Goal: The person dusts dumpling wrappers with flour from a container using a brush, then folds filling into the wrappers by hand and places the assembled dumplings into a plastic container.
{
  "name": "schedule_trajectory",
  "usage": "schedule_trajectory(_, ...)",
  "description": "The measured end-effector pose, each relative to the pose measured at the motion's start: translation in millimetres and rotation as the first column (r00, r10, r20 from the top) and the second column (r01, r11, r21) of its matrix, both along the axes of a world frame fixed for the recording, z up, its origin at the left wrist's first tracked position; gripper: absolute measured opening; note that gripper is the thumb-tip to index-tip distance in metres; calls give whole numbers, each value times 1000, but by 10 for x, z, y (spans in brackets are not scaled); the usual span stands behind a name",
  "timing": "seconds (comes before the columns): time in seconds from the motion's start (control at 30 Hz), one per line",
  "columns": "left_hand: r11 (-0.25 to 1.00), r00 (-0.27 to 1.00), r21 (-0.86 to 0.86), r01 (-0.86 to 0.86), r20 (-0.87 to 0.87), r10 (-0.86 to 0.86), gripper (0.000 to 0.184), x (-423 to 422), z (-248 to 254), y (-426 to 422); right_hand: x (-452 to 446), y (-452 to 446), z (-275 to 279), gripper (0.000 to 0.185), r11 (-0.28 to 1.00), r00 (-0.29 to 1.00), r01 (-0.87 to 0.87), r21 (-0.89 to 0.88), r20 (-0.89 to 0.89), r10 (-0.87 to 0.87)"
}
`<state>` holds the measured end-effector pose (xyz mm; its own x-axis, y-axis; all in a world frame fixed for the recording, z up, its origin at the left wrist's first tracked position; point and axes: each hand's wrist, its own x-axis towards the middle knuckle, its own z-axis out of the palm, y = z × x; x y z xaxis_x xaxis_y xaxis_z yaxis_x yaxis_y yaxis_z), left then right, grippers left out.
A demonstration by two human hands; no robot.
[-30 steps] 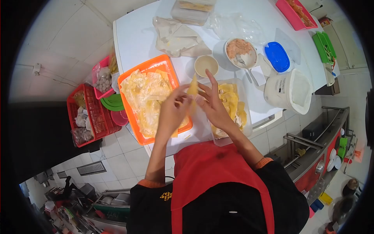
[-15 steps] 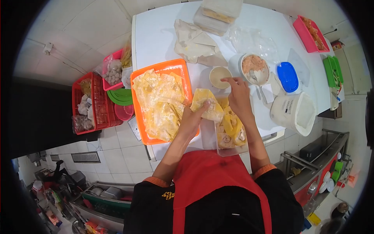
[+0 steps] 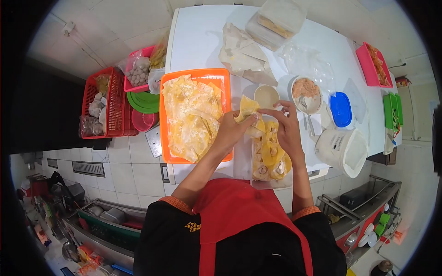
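My left hand [image 3: 235, 128] is closed on a yellow dumpling wrapper [image 3: 248, 106], pinching it up above the table. At the wrapper's right edge, the stretched index finger of my right hand [image 3: 286, 123] touches or nearly touches it; the other fingers are apart and hold nothing. Under my hands a clear plastic container [image 3: 256, 184] holds several filled dumplings [image 3: 261, 170] and loose yellow sheets. A small bowl [image 3: 267, 95] stands just beyond the wrapper. To its right is a white bowl of pinkish filling [image 3: 305, 87] with a fork [image 3: 307, 112] in it.
Left of my hands, an orange tray [image 3: 228, 85] carries floury wrappers [image 3: 191, 117]. A blue lid [image 3: 340, 109] and a white tub [image 3: 343, 149] lie to the right. Crumpled paper [image 3: 244, 50] and lidded clear boxes [image 3: 276, 25] are farther back. Red baskets [image 3: 105, 108] stand beyond the table's left side.
My right hand has come away from the small bowl to the wrapper's edge. The left hand has lifted and folded up the wrapper. The whole view has shifted slightly.
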<state>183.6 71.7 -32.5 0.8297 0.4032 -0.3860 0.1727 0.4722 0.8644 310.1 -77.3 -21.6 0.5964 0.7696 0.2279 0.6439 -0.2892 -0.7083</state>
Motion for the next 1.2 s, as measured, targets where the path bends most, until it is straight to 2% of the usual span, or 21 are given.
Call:
schedule_trajectory(0.23, 994, 997, 70, 81, 5, -82, 32, -54, 140, -27, -28, 34, 44, 61, 996, 998, 13, -84, -53, -18)
schedule_trajectory(0.27, 994, 997, 73, 76, 9, -77, 32, -54, 143, -48, -43, 33, 13, 55, 1000, 987, 25, -19, -160, -27)
schedule_trajectory(0.3, 1000, 997, 27, -10, 72, 8, 33, -51, 141, -89, -73, 54, 22, 51, 998, 963, 38, 45, -267, -25)
schedule_trajectory(0.33, 995, 987, -26, -92, 130, 95, 33, -54, 142, -114, -114, 51, 54, 51, 998, 964, 30, 48, -267, -16)
schedule_trajectory(0.37, 995, 986, -25, -98, 130, 100, 33, -61, 146, -117, -169, 34, 110, 45, 988, 813, 99, 119, -582, -11)
schedule_trajectory(0.4, 984, 981, -109, -143, 112, 156, 32, -61, 149, -121, -219, 24, 149, 45, 969, 564, 191, 159, -825, 24)
schedule_trajectory(0.43, 964, 975, -192, -184, 91, 205, 32, -50, 152, -132, -269, 28, 143, 45, 968, 566, 194, 160, -824, 23)
schedule_trajectory(0.47, 965, 976, -194, -177, 93, 198, 32, -26, 121, -169, -331, 32, 127, 48, 962, 634, 204, 182, -773, 12)
schedule_trajectory(0.53, 879, 926, -389, -275, 140, 352, 31, 14, -15, -248, -398, 29, 68, 53, 954, 698, 221, 203, -716, -10)
schedule_trajectory(0.57, 881, 928, -390, -268, 140, 344, 31, 13, -79, -252, -413, 25, 16, 53, 924, 686, 293, 244, -728, -26)
schedule_trajectory(0.6, 854, 926, -484, -192, 199, 321, 34, 16, -113, -240, -425, 24, -2, 53, 888, 673, 363, 283, -739, -39)
schedule_trajectory(0.63, 815, 916, -569, -111, 260, 306, 38, 19, -138, -237, -438, 27, 2, 53, 886, 674, 368, 284, -737, -44)
schedule_trajectory(0.67, 816, 916, -568, -107, 262, 303, 38, 21, -154, -249, -449, 40, 22, 50, 857, 657, 401, 324, -754, -23)
schedule_trajectory(0.73, 839, 925, -533, -107, 257, 281, 33, 0, -124, -274, -470, 39, 60, 48, 826, 637, 433, 359, -771, 1)
schedule_trajectory(0.87, 907, 966, -417, -58, 205, 156, 28, -47, -162, -203, -470, 2, 86, 41, 859, 780, 346, 376, -625, -41)
schedule_trajectory(0.93, 999, 986, -45, -18, 163, 25, 25, -71, -60, -117, -446, -29, 93, 39, 884, 832, 296, 363, -552, -53)
schedule_trajectory(0.97, 999, 986, -46, -20, 163, 28, 25, -90, -35, -73, -428, -40, 103, 41, 896, 846, 264, 358, -533, -36)
schedule_trajectory(1.0, 993, 991, 110, 30, 127, -44, 26, -114, -17, -32, -414, -50, 114, 43, 907, 857, 231, 351, -514, -19)
schedule_trajectory(1.03, 962, 991, 260, 86, 79, -110, 26, -132, 5, -3, -398, -53, 142, 43, 908, 857, 229, 349, -516, -18)
schedule_trajectory(1.13, 937, 988, 340, 85, 91, -123, 27, -160, 115, 54, -341, 13, 296, 55, 942, 843, 185, 278, -538, -7)
schedule_trajectory(1.2, 919, 991, 381, 105, 42, -130, 26, -174, 133, 98, -291, 76, 386, 67, 966, 729, 150, 209, -683, 34)
